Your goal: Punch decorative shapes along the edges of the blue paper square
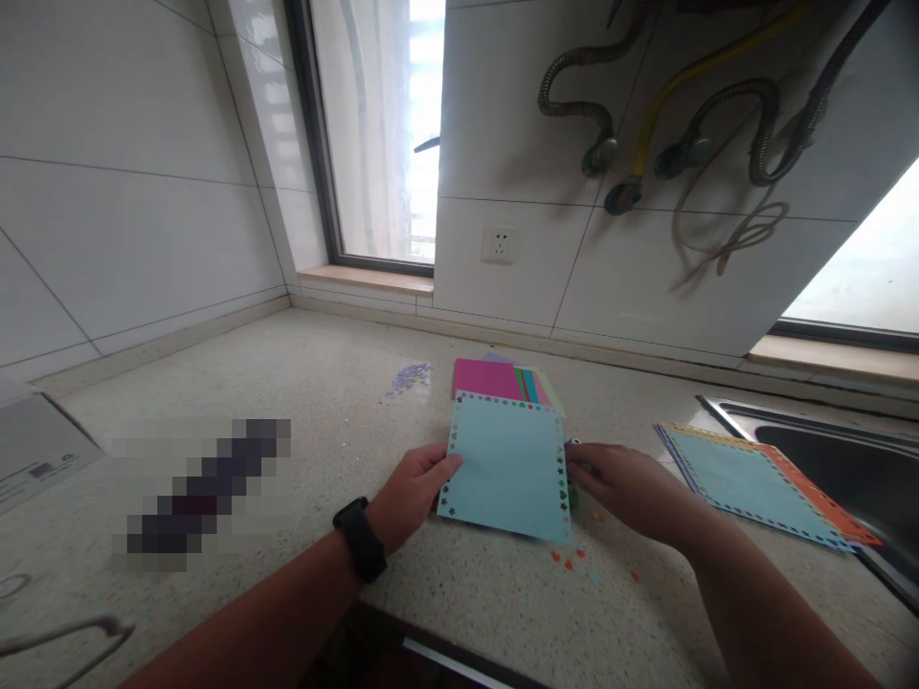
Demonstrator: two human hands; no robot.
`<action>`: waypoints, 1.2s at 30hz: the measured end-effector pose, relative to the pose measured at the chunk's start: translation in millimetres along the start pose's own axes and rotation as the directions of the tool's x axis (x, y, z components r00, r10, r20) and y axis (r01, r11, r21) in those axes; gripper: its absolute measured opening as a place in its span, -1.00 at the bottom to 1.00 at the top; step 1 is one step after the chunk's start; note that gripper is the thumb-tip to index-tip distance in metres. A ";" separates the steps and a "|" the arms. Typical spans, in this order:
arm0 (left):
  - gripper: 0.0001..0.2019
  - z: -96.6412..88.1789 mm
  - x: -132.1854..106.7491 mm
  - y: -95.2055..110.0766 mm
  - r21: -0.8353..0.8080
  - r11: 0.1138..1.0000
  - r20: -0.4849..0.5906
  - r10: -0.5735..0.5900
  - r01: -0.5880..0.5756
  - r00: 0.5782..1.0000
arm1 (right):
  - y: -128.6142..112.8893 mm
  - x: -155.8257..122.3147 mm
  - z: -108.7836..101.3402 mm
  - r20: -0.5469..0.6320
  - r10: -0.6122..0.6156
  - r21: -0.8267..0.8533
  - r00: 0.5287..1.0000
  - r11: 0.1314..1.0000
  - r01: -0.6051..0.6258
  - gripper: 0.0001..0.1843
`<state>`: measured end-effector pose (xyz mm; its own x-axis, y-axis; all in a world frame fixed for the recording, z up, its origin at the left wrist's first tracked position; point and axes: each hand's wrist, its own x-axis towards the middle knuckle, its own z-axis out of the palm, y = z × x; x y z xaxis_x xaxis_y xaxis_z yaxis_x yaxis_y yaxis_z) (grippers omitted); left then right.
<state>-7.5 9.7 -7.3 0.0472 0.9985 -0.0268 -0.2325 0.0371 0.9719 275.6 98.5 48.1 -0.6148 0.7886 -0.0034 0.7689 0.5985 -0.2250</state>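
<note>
"If the left grip [413,490] pulls too hard, what could go wrong?"

"The blue paper [506,469] could rip, I think. It has lots of little holes close to its sides, so those parts look weak. It could bend too, because paper is floppy."

"Anything else?"

"The red bits [568,565] lie between the blue paper and the front edge of the tabletop [308,383]. The right arm [732,584] could brush them off that edge. And the paper pile [753,474] sits right by the sink [825,440], with an orange corner over the rim. A bump could make some of it slide in."

"So where is the blue paper?"

"In the middle, toward the tabletop's front edge. It seems to cover the near side of the pink paper [484,379]. The left grip pinches its left side, low down, thumb on top. The right grip [621,478] is at its right side, next to something small and green [572,498]."

"Is that one squeezed together?"

"I can't tell. Its fingertips are hidden."
</note>
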 end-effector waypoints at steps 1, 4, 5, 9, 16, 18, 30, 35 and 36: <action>-0.64 0.0 -0.3 0.7 -0.005 1.000 -0.006 0.000 0.000 1.000 | -2.5 0.6 -0.3 -0.025 0.000 0.069 1.000 0.998 0.001 -0.68; -0.66 -0.2 -0.8 2.1 -0.019 1.000 -0.011 0.013 -0.014 1.000 | -11.7 1.5 0.8 -0.066 -0.009 0.356 0.998 0.934 0.032 -0.59; -0.67 -0.2 -0.8 2.2 -0.026 1.000 -0.009 0.017 -0.017 1.000 | -14.4 1.5 2.0 -0.067 -0.017 0.449 0.998 0.892 0.046 -0.56; -0.67 -1.0 -0.1 0.0 -0.047 0.999 -0.006 0.008 -0.009 1.000 | -17.5 1.9 10.2 -0.054 -0.045 0.692 0.998 0.718 0.070 -0.46; -0.66 -4.4 1.7 -5.5 -0.040 0.999 -0.018 0.015 -0.015 1.000 | -15.6 4.5 17.3 -0.076 -0.036 0.805 0.996 0.587 0.083 -0.59; -0.67 -4.9 0.9 -4.9 -0.030 0.999 -0.006 0.025 -0.025 1.000 | -17.6 4.9 16.9 -0.078 -0.015 0.803 0.997 0.592 0.071 -0.61; -0.76 -10.1 -1.3 -7.3 0.027 1.000 0.033 -0.009 0.008 0.999 | -20.1 8.3 24.9 -0.115 0.055 0.880 0.992 0.468 0.076 -0.63; -0.73 -9.8 -2.1 -5.4 0.080 0.997 0.037 -0.004 0.001 0.999 | -24.0 8.2 24.4 -0.108 0.077 0.909 0.991 0.411 0.067 -0.64; -0.73 -9.4 -2.3 -4.6 0.087 0.996 0.034 -0.002 -0.001 0.999 | -24.0 8.4 24.9 -0.107 0.077 0.912 0.991 0.404 0.067 -0.64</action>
<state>-15.7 7.6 -13.9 0.0812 0.9965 -0.0208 -0.1469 0.0326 0.9886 247.6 87.3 29.2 -0.5312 0.8431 0.0837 0.1090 0.1660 -0.9801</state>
